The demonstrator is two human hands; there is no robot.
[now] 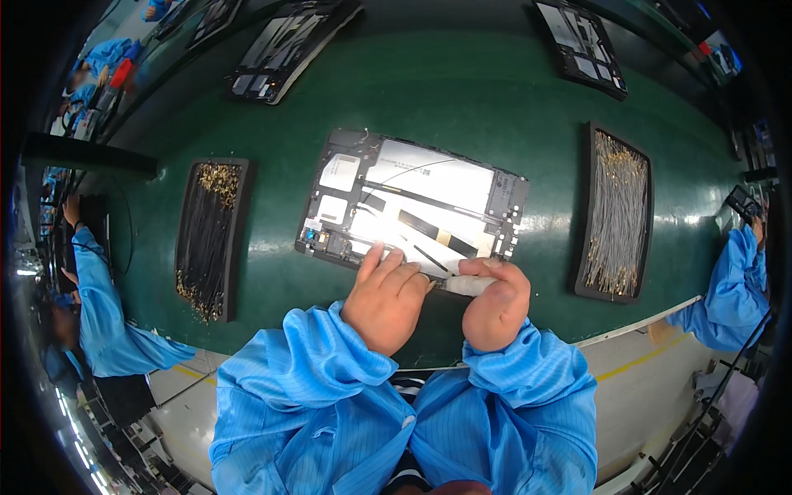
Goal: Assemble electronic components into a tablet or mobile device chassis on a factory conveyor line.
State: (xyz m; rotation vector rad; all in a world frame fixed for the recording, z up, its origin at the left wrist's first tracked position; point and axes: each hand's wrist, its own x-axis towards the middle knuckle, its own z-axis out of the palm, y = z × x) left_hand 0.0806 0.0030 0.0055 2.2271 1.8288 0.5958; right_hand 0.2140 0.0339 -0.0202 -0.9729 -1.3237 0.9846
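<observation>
White tool in right hand

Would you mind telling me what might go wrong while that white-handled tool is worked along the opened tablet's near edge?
The white-handled tool in the right hand points at thin cables crossing the opened tablet; a slip might nick one. The left hand presses on bare internals, perhaps smudging or stressing them. The tablet lies loose on the green mat and may shift.
</observation>
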